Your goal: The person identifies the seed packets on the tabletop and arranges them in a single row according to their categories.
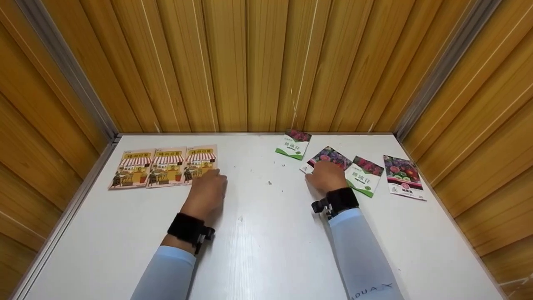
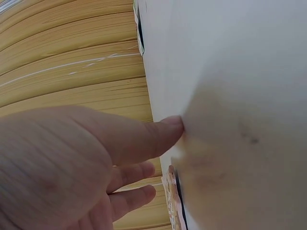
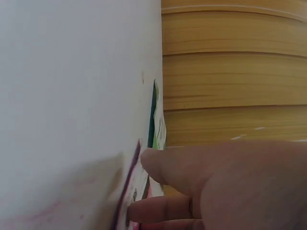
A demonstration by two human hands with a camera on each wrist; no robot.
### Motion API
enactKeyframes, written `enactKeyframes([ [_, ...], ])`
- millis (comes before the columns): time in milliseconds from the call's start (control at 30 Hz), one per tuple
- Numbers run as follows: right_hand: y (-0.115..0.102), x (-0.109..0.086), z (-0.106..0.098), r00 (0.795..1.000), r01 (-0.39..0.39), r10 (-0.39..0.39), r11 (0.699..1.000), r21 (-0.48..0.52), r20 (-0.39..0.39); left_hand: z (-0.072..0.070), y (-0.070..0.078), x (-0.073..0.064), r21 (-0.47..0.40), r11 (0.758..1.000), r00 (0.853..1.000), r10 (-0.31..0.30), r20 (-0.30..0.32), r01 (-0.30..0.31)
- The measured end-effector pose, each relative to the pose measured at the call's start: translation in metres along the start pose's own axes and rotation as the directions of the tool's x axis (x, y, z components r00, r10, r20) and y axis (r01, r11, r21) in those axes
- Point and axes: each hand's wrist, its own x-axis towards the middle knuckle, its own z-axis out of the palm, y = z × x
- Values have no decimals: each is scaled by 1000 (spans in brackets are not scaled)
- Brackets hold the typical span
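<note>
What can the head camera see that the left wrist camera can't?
Only the head view shows the right hand, both blue sleeves and the rightmost packet.

Only the left wrist view shows the fingers close up, from the wrist.

Both show the left hand, the table, the wooden-looking wall and at least part of a stripy packet.

The left hand [image 1: 207, 189] and the right hand [image 1: 327, 177] reach forward, well apart.
Both forearms [image 1: 166, 275], in light blue sleeves [image 1: 366, 254], slant inward, and black wrist bands [image 1: 185, 228] sit beyond the sleeve ends. The backs of both hands face upward. The left thumb [image 2: 156, 133] is straight, with two visible fingers [image 2: 134, 197] slightly bent near it. The right thumb [image 3: 168, 165] is stretched too; its neighbouring fingers [image 3: 160, 209] show only partly.
</note>
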Motion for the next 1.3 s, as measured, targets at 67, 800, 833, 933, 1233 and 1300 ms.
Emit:
enactKeyframes([
  [67,-11,-7,-1,1000,16,-15,999,-36,26,0,1,0,-33,999,1000,3,8,-2],
  [800,-103,-34,33,828,531,-540,842,97,153,1,47,-8,-148,916,911,391,130,-372],
  [833,-103,-35,34,821,539,-549,836,104,158,3,47,-8,-126,926,919,371,134,-356],
  [933,-104,-35,34,808,558,-565,825,93,168,8,46,-8,-90,961,950,273,149,-262],
  [1233,-107,-33,30,849,493,-495,868,56,188,10,42,-2,4,993,986,120,114,-122],
  [1300,-109,-32,32,843,504,-502,863,43,193,11,42,-1,17,988,984,148,96,-151],
])
